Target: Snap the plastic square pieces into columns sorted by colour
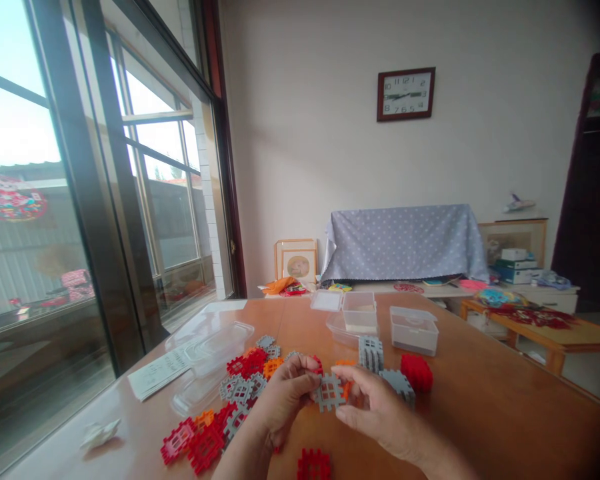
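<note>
My left hand [291, 388] pinches a grey window-patterned interlocking plastic tile [329, 393] by its left edge, above the table. On the tile's other side, my right hand [380, 408] has thumb and index finger spread apart near its right edge; whether they touch it I cannot tell. Behind the fingers, orange tiles [347, 389] show in part. Loose red tiles [206, 448] and grey tiles [237, 388] lie in a heap left of my hands. Right of them stand grey tiles in a stack [371, 353], more grey tiles [398, 385] and a red stack [417, 373].
A red tile [314, 465] lies at the near edge. Clear plastic boxes [414, 331] stand at the back, and clear lids [195, 387] lie at left beside a printed sheet [159, 373]. Crumpled white tissue [100, 433] is at the left. The window [155, 167] borders the table.
</note>
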Demonstrator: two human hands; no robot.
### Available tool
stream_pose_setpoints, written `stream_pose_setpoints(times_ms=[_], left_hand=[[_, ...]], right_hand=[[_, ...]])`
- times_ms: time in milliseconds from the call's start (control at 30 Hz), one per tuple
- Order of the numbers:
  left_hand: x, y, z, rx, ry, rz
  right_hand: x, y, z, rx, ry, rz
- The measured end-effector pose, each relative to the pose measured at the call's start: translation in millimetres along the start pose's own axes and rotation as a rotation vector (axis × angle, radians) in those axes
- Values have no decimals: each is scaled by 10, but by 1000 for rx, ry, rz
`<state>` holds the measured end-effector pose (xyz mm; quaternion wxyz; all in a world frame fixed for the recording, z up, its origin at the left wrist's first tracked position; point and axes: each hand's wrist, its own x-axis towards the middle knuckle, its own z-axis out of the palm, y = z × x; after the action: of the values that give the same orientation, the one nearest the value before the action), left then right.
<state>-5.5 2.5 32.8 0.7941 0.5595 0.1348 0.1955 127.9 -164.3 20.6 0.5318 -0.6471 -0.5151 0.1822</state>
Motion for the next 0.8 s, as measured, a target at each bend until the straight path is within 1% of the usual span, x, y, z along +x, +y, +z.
stream_pose_setpoints(times_ms=[100,200,267,367,433,467,567,667,800], left_hand=[[-5,2,16,8,6,-5],[-25,44,42,63,68,28],[-41,85,47,117,128,61],[-39,129,9,160,201,94],[-14,136,-42,159,234,89],[2,133,-69,160,243,81],[46,118,-137,182,252,64],[68,108,-167,200,257,64],[74,99,-181,210,266,52]], right_hand=[[4,-5,-20,-19,11,-4],[20,-56,-113,-28,77,18],[44,-91,-244,-47,171,24],[114,-78,-528,-102,326,-12],[184,-1,-736,-147,427,-6],[224,55,-832,-174,457,11],[344,258,-1050,-263,498,42],[438,453,-1144,-310,491,56],[510,640,-1160,-339,465,77]])
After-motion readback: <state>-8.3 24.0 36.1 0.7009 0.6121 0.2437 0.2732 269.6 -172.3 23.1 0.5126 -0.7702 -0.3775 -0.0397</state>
